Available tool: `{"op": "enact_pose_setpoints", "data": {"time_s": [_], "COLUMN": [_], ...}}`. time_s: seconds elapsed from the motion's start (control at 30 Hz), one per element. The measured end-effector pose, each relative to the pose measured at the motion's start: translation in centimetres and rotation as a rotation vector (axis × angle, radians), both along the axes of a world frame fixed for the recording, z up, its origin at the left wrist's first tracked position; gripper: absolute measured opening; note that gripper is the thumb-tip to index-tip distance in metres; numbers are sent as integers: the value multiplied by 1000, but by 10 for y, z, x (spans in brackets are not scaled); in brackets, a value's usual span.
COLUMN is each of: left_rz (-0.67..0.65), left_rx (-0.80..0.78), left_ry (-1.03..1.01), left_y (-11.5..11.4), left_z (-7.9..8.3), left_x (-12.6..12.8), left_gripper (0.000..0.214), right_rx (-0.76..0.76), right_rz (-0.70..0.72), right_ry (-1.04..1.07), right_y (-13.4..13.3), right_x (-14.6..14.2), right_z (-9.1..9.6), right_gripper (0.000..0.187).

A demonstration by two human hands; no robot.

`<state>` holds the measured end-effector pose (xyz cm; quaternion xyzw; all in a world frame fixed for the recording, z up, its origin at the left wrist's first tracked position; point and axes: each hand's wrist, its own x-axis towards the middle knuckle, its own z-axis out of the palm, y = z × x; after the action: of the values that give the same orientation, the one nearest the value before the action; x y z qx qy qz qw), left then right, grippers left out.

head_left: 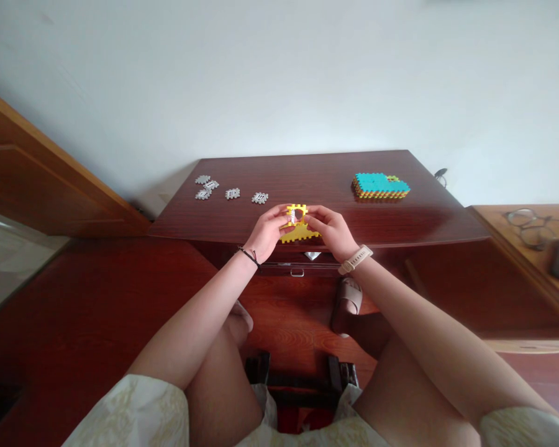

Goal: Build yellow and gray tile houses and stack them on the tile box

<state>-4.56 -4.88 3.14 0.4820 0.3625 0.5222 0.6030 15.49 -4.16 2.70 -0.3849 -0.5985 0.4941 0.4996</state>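
left hand (266, 233) and right hand (331, 231) grip yellow interlocking plastic pieces (300, 231) together, fingers curled and partly hiding them, near the front edge of the dark wood worktop (307, 177); grey pieces (228, 191) lie back left; a teal-topped stack (381, 186) sits back right; open room between.

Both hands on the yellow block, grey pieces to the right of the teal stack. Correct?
No: the grey pieces lie to the left of the teal stack, not the right, as the head view shows. The rest holds: the left hand and right hand are both on the yellow block.
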Motion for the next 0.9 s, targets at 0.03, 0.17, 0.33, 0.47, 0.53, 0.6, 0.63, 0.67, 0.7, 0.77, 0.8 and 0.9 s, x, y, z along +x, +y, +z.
{"op": "enact_pose_setpoints", "data": {"time_s": [0.03, 0.17, 0.33, 0.47, 0.53, 0.6, 0.63, 0.67, 0.7, 0.77, 0.8, 0.9], "left_rz": [-7, -20, 24, 83, 99, 105, 107, 107, 107, 106, 107, 110], "left_rx": [-9, -8, 5, 10, 19, 34, 44, 56, 71, 110, 136, 235], "left_ry": [-7, 4, 36, 84, 104, 131, 147, 163, 180, 214, 235, 370], "left_y": [0, -1, 0, 2, 3, 4, 4, 5, 6, 9, 10, 15], "left_z": [0, 1, -3, -9, -11, -12, -12, -13, -13, -14, -14, -17], "left_x": [0, -1, 1, 4, 5, 5, 4, 4, 3, 1, -1, -9], "left_gripper": [37, 38, 40, 40, 39, 40, 41, 41, 41, 40, 39, 35], "right_rx": [6, 23, 26, 17, 17, 30, 40, 51, 61, 71, 71, 85], "right_rz": [0, -7, -6, 8, 11, 8, 3, -1, -5, -10, -14, -52], "right_ry": [0, -18, -24, -25, -31, -47, -57, -67, -75, -87, -92, -122], "right_y": [0, 1, 1, 0, 0, 0, 1, 2, 4, 7, 9, 16], "right_x": [0, 1, 2, 2, 2, 2, 2, 2, 2, 4, 5, 10], "right_z": [0, 0, 0, 2, 2, 1, 0, -1, -2, -5, -6, -10], "right_gripper": [40, 40, 41, 41, 41, 43, 44, 45, 46, 47, 47, 45]}}
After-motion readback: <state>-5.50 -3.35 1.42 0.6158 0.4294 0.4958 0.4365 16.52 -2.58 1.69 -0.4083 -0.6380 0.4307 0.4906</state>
